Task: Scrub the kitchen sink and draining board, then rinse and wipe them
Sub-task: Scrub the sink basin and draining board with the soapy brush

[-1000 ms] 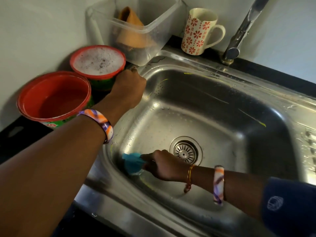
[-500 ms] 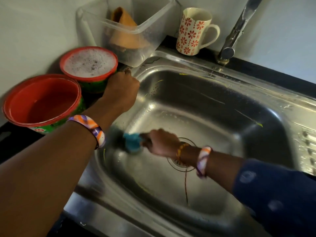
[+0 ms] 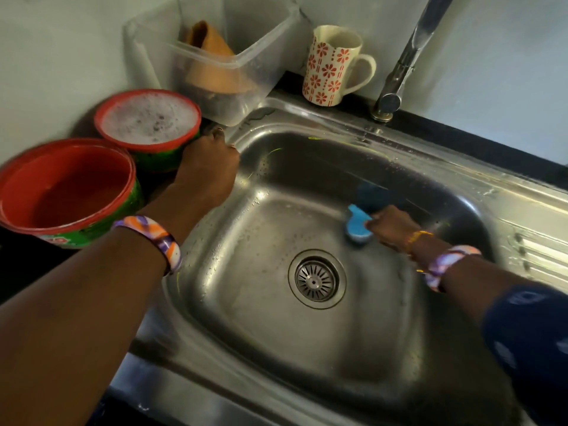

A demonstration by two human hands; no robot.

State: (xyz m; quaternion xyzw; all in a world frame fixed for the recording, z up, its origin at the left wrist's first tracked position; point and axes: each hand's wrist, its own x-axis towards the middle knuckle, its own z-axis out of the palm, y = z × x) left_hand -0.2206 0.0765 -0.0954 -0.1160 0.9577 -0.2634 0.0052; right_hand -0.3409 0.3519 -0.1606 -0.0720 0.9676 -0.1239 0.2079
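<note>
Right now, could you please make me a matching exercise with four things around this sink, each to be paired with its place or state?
Things:
1. sponge
2. mug
3. far tub
4. drain

Places or states:
A. filled with foam
B. held in the right hand
C. in the sink floor
D. beside the tap

Pairs: 1-B, 2-D, 3-A, 4-C

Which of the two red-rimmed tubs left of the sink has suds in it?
The farther tub, beside the clear container, is topped with white foam. The nearer tub shows only its bare red inside.
</note>
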